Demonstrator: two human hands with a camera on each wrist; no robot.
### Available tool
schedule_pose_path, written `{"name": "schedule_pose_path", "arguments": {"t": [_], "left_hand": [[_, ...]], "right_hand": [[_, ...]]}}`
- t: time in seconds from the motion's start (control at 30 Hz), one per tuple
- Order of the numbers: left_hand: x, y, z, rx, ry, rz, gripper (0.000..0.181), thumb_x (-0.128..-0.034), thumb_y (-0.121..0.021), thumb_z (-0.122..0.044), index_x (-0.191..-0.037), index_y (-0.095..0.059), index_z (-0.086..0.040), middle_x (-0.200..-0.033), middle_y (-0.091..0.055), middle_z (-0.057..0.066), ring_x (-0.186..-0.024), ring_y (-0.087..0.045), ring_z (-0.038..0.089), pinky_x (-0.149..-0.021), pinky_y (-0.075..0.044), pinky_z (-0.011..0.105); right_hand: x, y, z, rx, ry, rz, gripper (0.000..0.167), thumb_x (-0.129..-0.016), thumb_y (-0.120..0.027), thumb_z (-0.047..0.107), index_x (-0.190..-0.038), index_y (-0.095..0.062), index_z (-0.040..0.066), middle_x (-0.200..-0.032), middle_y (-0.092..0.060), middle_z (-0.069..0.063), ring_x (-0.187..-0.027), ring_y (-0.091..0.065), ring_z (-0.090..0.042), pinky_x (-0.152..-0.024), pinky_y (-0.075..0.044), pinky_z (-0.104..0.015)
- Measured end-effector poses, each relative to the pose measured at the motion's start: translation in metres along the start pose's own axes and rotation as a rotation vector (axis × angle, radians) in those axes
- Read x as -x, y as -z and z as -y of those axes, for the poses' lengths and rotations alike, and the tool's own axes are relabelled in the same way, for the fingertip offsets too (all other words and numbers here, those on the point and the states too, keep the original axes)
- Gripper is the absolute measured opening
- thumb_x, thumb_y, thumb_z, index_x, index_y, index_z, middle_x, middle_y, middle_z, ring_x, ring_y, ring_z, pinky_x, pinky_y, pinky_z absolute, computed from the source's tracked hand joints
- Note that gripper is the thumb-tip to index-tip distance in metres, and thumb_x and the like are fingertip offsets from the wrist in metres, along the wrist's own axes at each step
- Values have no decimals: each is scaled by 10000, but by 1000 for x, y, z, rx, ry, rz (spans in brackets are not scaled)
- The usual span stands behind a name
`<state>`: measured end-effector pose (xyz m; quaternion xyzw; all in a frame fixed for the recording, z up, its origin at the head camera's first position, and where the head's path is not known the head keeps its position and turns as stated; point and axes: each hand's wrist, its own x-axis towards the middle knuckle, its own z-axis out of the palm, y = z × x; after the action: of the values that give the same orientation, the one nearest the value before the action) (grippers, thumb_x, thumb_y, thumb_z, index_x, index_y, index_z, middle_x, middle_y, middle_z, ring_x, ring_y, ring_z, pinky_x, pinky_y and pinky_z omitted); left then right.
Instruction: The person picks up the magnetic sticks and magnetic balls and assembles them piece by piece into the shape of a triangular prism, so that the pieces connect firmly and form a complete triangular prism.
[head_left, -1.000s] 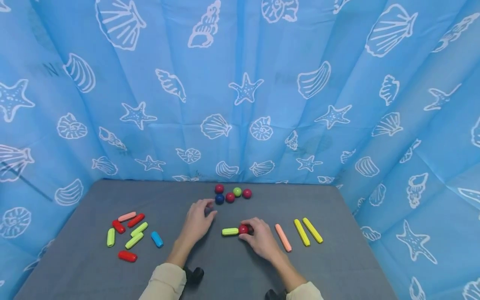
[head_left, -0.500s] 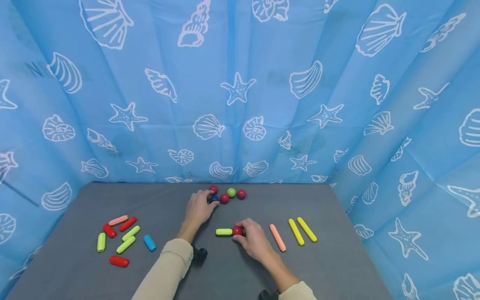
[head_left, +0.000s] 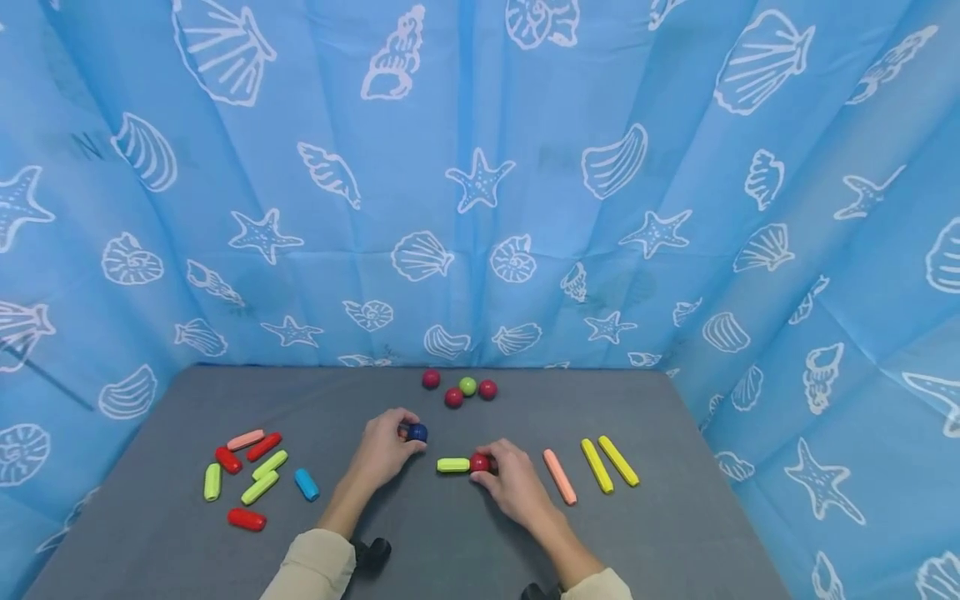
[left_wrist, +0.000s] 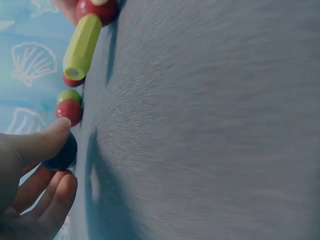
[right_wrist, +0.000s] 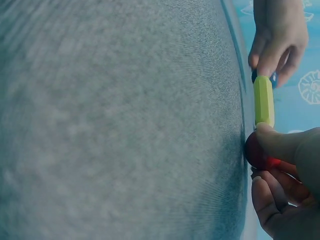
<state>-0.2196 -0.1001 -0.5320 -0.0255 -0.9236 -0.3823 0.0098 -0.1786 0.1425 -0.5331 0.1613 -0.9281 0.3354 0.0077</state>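
In the head view my left hand (head_left: 381, 450) pinches a dark blue ball (head_left: 417, 432) between thumb and fingers; the left wrist view shows that blue ball (left_wrist: 64, 154) under the thumb. To its right, my right hand (head_left: 517, 482) grips a red ball (head_left: 479, 462), which meets the right end of a yellow-green stick (head_left: 453, 465). The right wrist view has the red ball (right_wrist: 257, 151) between thumb and fingers, with the stick (right_wrist: 264, 100) pointing toward the left hand. A gap lies between the blue ball and the stick.
Behind the hands lie red balls (head_left: 453, 397) and a green ball (head_left: 468, 386). Several short red, green and pink sticks and a blue stick (head_left: 306, 484) lie at left. A long pink stick (head_left: 560, 477) and two yellow sticks (head_left: 597, 466) lie at right.
The left hand reached the blue ball among the others at the back, took hold of it and brought it nearer the front. My right hand has stayed at the red ball.
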Motion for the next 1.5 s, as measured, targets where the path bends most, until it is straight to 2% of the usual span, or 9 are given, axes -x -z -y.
{"name": "schedule_pose_path", "arguments": {"t": [0.27,0.4,0.63,0.73,0.83,1.03,1.17,1.33,1.5], "left_hand": [[39,-1,-4,47,-9,81,334,-814,-868,-184,-1119,-731,-182,-1046,-679,0,-885,-613,122,-761,-554,338],[42,-10,-8,52,2,116,336,-806,-871,-171,-1113,-736,-158,-992,-691,1,-860,-604,129,-737,-543,338],[44,-13,-6,44,18,85,369,-797,-877,-165,-1139,-738,-161,-1025,-703,-1,-901,-627,132,-777,-567,352],[49,-1,1,41,15,69,406,-794,-882,-208,-1170,-732,-190,-1108,-709,-6,-973,-647,149,-827,-567,388],[56,23,14,23,39,48,451,-810,-871,-284,-1228,-714,-218,-1204,-705,0,-1085,-650,201,-904,-554,455],[72,84,58,-35,73,54,642,-802,-842,-480,-1346,-651,-196,-1347,-662,76,-1278,-580,335,-1013,-485,589],[80,107,83,-105,73,91,688,-770,-886,-387,-1364,-637,-146,-1323,-672,104,-1254,-596,351,-1010,-476,611],[78,110,89,-178,88,177,515,-809,-855,-141,-1293,-681,-119,-1190,-711,38,-1113,-639,249,-960,-516,562],[66,94,83,-257,33,144,271,-868,-798,-116,-1135,-763,-151,-1081,-712,19,-1006,-652,211,-862,-549,486]], "right_hand": [[1,0,-2,-6,-16,1,372,-870,-817,174,-1209,-711,66,-1066,-691,-27,-953,-665,-124,-839,-597,-329],[1,1,0,-21,-25,-1,373,-871,-816,171,-1211,-711,61,-1066,-693,-30,-949,-666,-124,-835,-596,-326],[1,-1,2,-27,-21,-5,375,-868,-817,165,-1208,-710,49,-1053,-692,-33,-939,-670,-127,-816,-594,-310],[1,-1,3,-39,-18,1,379,-866,-818,161,-1209,-708,43,-1061,-692,-40,-941,-665,-132,-816,-593,-309],[1,-2,3,-52,-15,4,383,-868,-816,157,-1214,-704,37,-1073,-694,-49,-947,-667,-138,-818,-595,-308],[1,0,1,-46,-50,18,394,-867,-818,169,-1225,-702,53,-1074,-692,-38,-940,-657,-117,-817,-595,-297],[0,2,0,-52,-66,35,401,-869,-817,177,-1235,-700,60,-1076,-690,-30,-937,-655,-109,-816,-592,-285],[0,3,0,-58,-78,36,402,-865,-821,173,-1231,-702,56,-1073,-691,-32,-939,-660,-110,-812,-590,-275],[-2,3,2,-47,-83,54,399,-868,-820,191,-1231,-705,70,-1075,-692,-24,-945,-643,-112,-815,-583,-281]]}}
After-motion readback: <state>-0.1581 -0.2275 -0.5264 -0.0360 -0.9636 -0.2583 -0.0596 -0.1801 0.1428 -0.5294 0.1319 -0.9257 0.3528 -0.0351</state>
